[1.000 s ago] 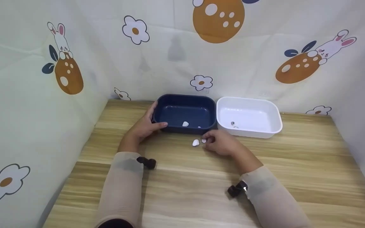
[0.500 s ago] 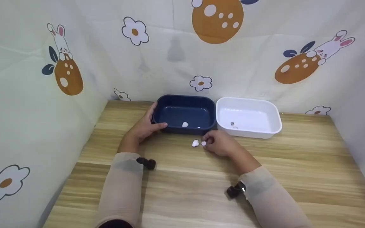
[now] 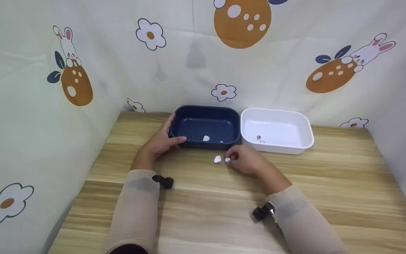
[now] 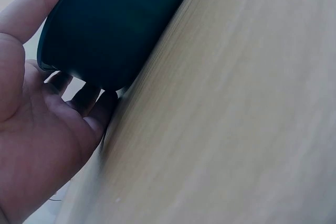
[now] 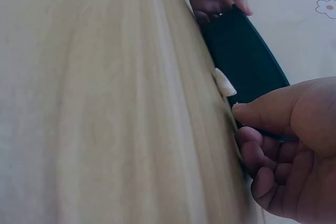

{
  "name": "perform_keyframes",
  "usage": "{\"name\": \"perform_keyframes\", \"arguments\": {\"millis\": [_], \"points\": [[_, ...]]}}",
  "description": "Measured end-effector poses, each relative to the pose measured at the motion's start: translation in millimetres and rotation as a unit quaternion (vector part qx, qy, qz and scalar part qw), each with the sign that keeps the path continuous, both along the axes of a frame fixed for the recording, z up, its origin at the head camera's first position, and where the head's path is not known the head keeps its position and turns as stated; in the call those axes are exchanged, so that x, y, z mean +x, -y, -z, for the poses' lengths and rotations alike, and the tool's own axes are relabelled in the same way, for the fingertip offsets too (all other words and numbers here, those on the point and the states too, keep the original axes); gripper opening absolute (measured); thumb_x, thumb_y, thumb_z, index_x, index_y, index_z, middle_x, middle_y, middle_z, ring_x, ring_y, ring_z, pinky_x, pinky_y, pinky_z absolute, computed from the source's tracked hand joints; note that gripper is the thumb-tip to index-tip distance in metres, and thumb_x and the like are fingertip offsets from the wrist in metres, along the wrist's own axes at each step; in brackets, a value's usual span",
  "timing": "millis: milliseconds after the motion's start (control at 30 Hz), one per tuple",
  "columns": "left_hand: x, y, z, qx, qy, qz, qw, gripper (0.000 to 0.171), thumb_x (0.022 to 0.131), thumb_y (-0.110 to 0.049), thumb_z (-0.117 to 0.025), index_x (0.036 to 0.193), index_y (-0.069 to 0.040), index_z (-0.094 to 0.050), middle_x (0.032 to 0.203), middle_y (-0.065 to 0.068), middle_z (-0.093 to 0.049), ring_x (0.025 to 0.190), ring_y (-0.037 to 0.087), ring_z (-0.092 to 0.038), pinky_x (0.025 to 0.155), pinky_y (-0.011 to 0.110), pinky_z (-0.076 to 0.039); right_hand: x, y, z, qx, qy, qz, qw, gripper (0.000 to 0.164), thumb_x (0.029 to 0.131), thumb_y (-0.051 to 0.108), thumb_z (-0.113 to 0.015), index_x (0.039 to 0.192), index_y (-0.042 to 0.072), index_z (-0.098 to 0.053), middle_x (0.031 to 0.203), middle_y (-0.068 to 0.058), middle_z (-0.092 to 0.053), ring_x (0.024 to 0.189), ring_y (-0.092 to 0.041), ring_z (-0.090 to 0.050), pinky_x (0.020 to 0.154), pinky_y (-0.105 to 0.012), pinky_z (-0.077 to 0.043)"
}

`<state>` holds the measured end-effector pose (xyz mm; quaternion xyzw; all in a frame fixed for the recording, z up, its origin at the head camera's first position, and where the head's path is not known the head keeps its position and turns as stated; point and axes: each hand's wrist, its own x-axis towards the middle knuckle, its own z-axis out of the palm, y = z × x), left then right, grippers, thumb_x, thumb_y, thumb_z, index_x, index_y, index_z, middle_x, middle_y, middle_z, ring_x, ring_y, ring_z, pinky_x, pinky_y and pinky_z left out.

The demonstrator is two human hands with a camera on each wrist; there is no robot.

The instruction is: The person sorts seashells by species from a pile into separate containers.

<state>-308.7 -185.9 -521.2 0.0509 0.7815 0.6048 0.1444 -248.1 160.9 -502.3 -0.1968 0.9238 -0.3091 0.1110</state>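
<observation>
At the left end of a dark blue plastic tub [image 3: 206, 145], my left hand [image 3: 159, 141] grips the wall, thumb over the rim. The left wrist view shows the fingers [image 4: 92, 100] behind the tub's end. A small white pebble [image 3: 227, 159] sits at the fingertips of my right hand [image 3: 247, 159], which pinches it low over the table in front of the tub; it is mostly hidden by the thumb in the right wrist view. Just left of it lies a larger white pebble [image 3: 217, 159]. Inside the blue tub is another white pebble [image 3: 206, 138], with a sliver of white near the front wall.
A white tub [image 3: 303, 148] stands against the blue one's right side, with two small brownish bits [image 3: 259, 137] inside near its front left. Both stand at the back of the wooden table [image 3: 203, 211], close to a printed cloth wall [image 3: 182, 77].
The small pebble at my right fingertips has shifted slightly toward me and turned a little. My left hand and both tubs have stayed in place.
</observation>
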Motion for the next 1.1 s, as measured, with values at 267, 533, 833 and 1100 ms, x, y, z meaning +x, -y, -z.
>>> {"name": "perform_keyframes", "arguments": {"millis": [267,533,833,1100], "points": [[-0.2,-0.5,0.7,0.000,0.003,0.001,1.0000,0.113,0.091,-0.026,-0.086,0.172,-0.044,-0.008,0.183,-0.002,0.001,0.167,0.021,-0.006,0.130,0.049,-0.030,2.8,-0.5,-12.2,0.001,0.013,0.008,1.000,0.013,0.094,0.012,-0.074,0.105,0.012,-0.080,0.090,0.001,-0.075,0.083,-0.012,-0.063,0.078,-0.031,-0.053],[-1.2,-0.9,1.7,0.004,0.003,-0.002,1.0000,0.114,0.091,-0.026,-0.087,0.172,-0.044,-0.009,0.183,0.000,-0.003,0.157,0.029,-0.027,0.097,0.040,-0.055,5.1,-8.3,-34.3,-0.025,0.028,0.041,0.998,0.016,0.094,0.016,-0.073,0.108,0.013,-0.080,0.098,-0.003,-0.076,0.091,-0.017,-0.066,0.084,-0.035,-0.055],[-1.3,-0.2,1.3,0.014,0.006,-0.004,0.9999,0.115,0.089,-0.025,-0.088,0.171,-0.045,-0.010,0.183,0.001,-0.004,0.155,0.031,-0.029,0.101,0.037,-0.053,-8.1,-49.5,-54.8,-0.056,-0.005,0.111,0.992,0.024,0.098,0.019,-0.072,0.119,0.009,-0.077,0.104,-0.008,-0.075,0.087,-0.019,-0.062,0.079,-0.031,-0.049],[0.0,0.2,1.7,0.005,0.004,-0.004,1.0000,0.113,0.091,-0.025,-0.086,0.171,-0.047,-0.009,0.183,-0.001,0.000,0.160,0.026,-0.024,0.095,0.037,-0.057,-14.1,-79.3,-60.5,-0.064,-0.017,0.156,0.986,0.027,0.099,0.022,-0.072,0.122,0.007,-0.075,0.107,-0.011,-0.075,0.089,-0.019,-0.064,0.075,-0.025,-0.050]]}}
